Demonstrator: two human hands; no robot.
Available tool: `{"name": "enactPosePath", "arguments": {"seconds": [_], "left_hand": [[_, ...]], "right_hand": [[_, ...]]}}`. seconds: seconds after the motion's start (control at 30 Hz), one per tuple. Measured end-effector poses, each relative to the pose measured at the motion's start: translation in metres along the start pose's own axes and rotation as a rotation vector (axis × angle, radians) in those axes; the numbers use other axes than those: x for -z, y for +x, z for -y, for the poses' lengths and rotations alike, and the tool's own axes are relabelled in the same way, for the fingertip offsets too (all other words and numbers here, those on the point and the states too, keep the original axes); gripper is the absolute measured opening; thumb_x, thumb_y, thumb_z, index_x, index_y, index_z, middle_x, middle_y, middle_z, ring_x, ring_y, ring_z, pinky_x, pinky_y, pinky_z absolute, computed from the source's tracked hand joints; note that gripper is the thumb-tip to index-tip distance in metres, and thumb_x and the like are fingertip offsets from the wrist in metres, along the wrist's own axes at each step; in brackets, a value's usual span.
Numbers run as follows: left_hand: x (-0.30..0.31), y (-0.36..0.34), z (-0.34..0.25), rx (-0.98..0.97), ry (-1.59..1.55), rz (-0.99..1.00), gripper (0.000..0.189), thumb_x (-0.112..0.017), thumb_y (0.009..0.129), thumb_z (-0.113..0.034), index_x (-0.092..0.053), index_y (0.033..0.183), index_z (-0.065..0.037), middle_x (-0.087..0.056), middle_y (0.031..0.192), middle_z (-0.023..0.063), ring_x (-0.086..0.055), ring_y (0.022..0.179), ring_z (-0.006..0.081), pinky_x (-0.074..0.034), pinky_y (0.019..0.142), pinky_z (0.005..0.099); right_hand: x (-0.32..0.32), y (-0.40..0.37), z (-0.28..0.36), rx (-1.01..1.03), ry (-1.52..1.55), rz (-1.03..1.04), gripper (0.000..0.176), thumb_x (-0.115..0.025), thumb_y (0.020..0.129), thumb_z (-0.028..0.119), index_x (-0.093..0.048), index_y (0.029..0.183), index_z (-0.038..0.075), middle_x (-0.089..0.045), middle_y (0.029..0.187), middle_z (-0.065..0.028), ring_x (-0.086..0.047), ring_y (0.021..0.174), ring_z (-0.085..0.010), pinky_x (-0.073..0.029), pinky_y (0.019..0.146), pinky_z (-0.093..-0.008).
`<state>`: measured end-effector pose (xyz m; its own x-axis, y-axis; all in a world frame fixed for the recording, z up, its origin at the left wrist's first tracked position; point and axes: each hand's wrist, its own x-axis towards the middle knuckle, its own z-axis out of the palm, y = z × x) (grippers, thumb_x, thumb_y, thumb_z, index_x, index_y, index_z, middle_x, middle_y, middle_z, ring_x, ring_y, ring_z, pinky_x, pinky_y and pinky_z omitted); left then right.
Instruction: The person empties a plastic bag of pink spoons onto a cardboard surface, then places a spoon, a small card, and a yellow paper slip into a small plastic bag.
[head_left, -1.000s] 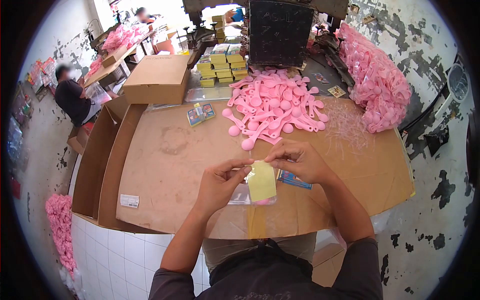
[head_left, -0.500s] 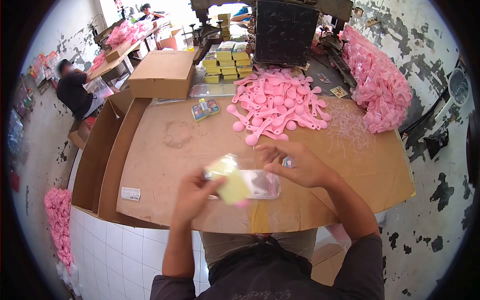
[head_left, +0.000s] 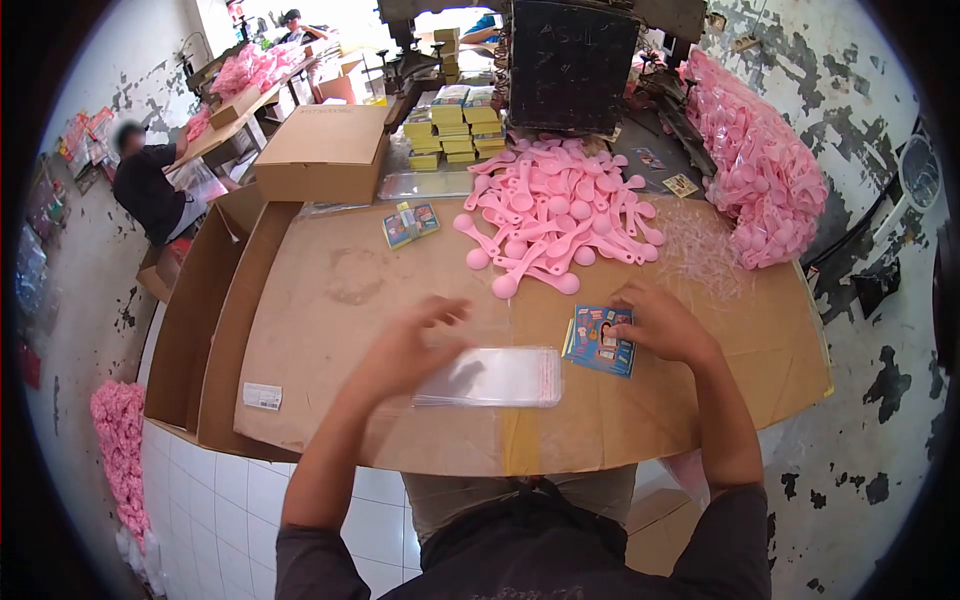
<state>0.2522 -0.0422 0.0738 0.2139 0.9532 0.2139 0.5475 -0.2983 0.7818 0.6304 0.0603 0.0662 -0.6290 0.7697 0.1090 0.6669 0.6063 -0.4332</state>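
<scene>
My left hand (head_left: 412,348) is empty, its fingers apart, over the left end of a stack of clear plastic bags (head_left: 495,377). The stack lies flat near the front of the cardboard-covered table, partly behind that hand. To the right, my right hand (head_left: 662,322) has its thumb and fingers on the upper right part of a small pile of blue printed cards (head_left: 597,345). Its fingertips pinch at the top card; whether the card is lifted cannot be seen. Beyond both hands lies a heap of pink plastic scoops (head_left: 560,205).
A bundle of cards (head_left: 410,224) lies behind my left hand. Farther back are stacked card bundles (head_left: 455,125) and a closed carton (head_left: 325,150). An open carton (head_left: 215,320) lines the left edge. Bagged pink scoops (head_left: 765,170) stand at right. A person (head_left: 150,180) sits far left.
The clear bag with a pale yellow card and something pink has left my left hand, which now hovers empty. My right hand has moved right onto the printed cards.
</scene>
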Motion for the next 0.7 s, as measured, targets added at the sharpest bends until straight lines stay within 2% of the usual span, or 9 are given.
{"name": "enactPosePath", "arguments": {"seconds": [0.03, 0.1, 0.2, 0.3, 0.4, 0.43, 0.47, 0.57, 0.7], "left_hand": [[-0.02, 0.008, -0.005, -0.083, 0.14, 0.038, 0.035, -0.08, 0.086, -0.02, -0.072, 0.118, -0.008, -0.068, 0.109, 0.0112, -0.067, 0.101, 0.0259, -0.053, 0.093, 0.0375], [-0.04, 0.017, -0.008, -0.173, 0.394, 0.117, 0.035, -0.081, 0.086, -0.021, -0.071, 0.115, -0.003, -0.065, 0.101, 0.0113, -0.066, 0.105, 0.026, -0.053, 0.093, 0.0373], [-0.045, 0.024, 0.008, -0.151, 0.323, 0.145, 0.03, -0.082, 0.086, -0.02, -0.071, 0.108, -0.003, -0.063, 0.095, 0.0106, -0.067, 0.095, 0.0259, -0.054, 0.086, 0.0388], [-0.047, 0.019, 0.014, -0.022, 0.068, 0.031, 0.023, -0.078, 0.086, -0.016, -0.071, 0.103, -0.002, -0.063, 0.094, 0.0117, -0.066, 0.088, 0.0287, -0.054, 0.079, 0.041], [-0.044, 0.018, 0.008, 0.046, 0.076, 0.017, 0.021, -0.077, 0.087, -0.014, -0.072, 0.103, -0.002, -0.065, 0.094, 0.0122, -0.067, 0.086, 0.0278, -0.055, 0.078, 0.0383], [-0.043, 0.018, 0.006, 0.03, 0.079, 0.022, 0.02, -0.077, 0.088, -0.013, -0.072, 0.103, -0.001, -0.065, 0.094, 0.0125, -0.067, 0.086, 0.0276, -0.055, 0.078, 0.0381], [-0.042, 0.017, 0.004, 0.014, 0.084, 0.026, 0.02, -0.077, 0.088, -0.013, -0.072, 0.104, -0.001, -0.066, 0.094, 0.0128, -0.067, 0.085, 0.0274, -0.055, 0.078, 0.0378], [-0.041, 0.016, 0.01, -0.027, 0.089, -0.002, 0.021, -0.077, 0.088, -0.013, -0.074, 0.104, -0.001, -0.068, 0.092, 0.011, -0.067, 0.08, 0.0235, -0.055, 0.074, 0.0352], [-0.039, 0.015, 0.018, 0.041, 0.086, -0.06, 0.021, -0.077, 0.089, -0.013, -0.075, 0.106, -0.002, -0.07, 0.09, 0.0098, -0.066, 0.075, 0.0218, -0.054, 0.072, 0.0343]], "right_hand": [[0.001, 0.0, 0.0, -0.041, 0.069, -0.002, 0.032, -0.08, 0.082, 0.015, -0.07, 0.108, 0.001, -0.068, 0.103, -0.0135, -0.067, 0.096, -0.0305, -0.052, 0.089, -0.0417], [0.002, 0.003, -0.001, -0.127, 0.208, -0.008, 0.03, -0.081, 0.081, 0.011, -0.069, 0.106, 0.001, -0.068, 0.097, -0.0119, -0.067, 0.09, -0.0271, -0.053, 0.085, -0.0396], [0.005, 0.002, 0.0, -0.179, 0.286, -0.01, 0.022, -0.077, 0.085, 0.008, -0.07, 0.104, 0.001, -0.069, 0.097, -0.0064, -0.065, 0.086, -0.0175, -0.051, 0.084, -0.0343], [0.009, 0.0, 0.008, -0.12, 0.322, -0.085, 0.019, -0.075, 0.088, 0.009, -0.07, 0.105, 0.003, -0.07, 0.096, -0.0073, -0.065, 0.086, -0.0177, -0.053, 0.082, -0.0348], [0.016, -0.004, 0.046, 0.098, 0.723, 0.274, 0.018, -0.072, 0.091, 0.009, -0.069, 0.107, 0.003, -0.071, 0.101, -0.0075, -0.066, 0.093, -0.0165, -0.053, 0.083, -0.0364], [0.005, -0.004, 0.058, 0.189, 0.739, 0.413, 0.017, -0.071, 0.091, 0.01, -0.068, 0.106, 0.002, -0.069, 0.101, -0.0086, -0.066, 0.094, -0.0187, -0.052, 0.083, -0.0371], [-0.006, -0.004, 0.071, 0.282, 0.752, 0.552, 0.016, -0.069, 0.092, 0.01, -0.066, 0.105, 0.002, -0.068, 0.101, -0.0097, -0.066, 0.094, -0.0209, -0.052, 0.083, -0.0378], [-0.035, -0.003, 0.088, 0.32, 0.454, 0.473, 0.013, -0.066, 0.093, 0.009, -0.061, 0.102, 0.002, -0.062, 0.097, -0.0112, -0.065, 0.091, -0.0268, -0.052, 0.082, -0.0394], [-0.033, 0.017, 0.088, 0.371, 0.302, 0.342, 0.013, -0.066, 0.091, 0.009, -0.058, 0.1, 0.003, -0.058, 0.096, -0.0131, -0.062, 0.092, -0.0313, -0.051, 0.082, -0.0414]]}}
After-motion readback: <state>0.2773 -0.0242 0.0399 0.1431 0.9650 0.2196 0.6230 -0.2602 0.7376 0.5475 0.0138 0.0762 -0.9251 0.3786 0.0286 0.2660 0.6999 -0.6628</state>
